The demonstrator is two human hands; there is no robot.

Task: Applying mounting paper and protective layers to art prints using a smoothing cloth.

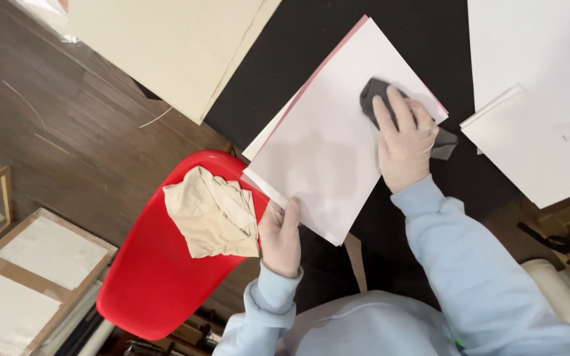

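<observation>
Left hand [280, 238] gloved, fingers pinching, right hand [404, 142] gloved, pressed flat

Right hand [405, 145] presses dark cloth [372, 92] on white sheet [328, 142]; left hand [280, 237] steadies edge.

glossy clear sheet [338, 145], dark cloth [374, 92]

No packages, labels, signs or screens in view (only plain sheets, boards and cloths)
</observation>
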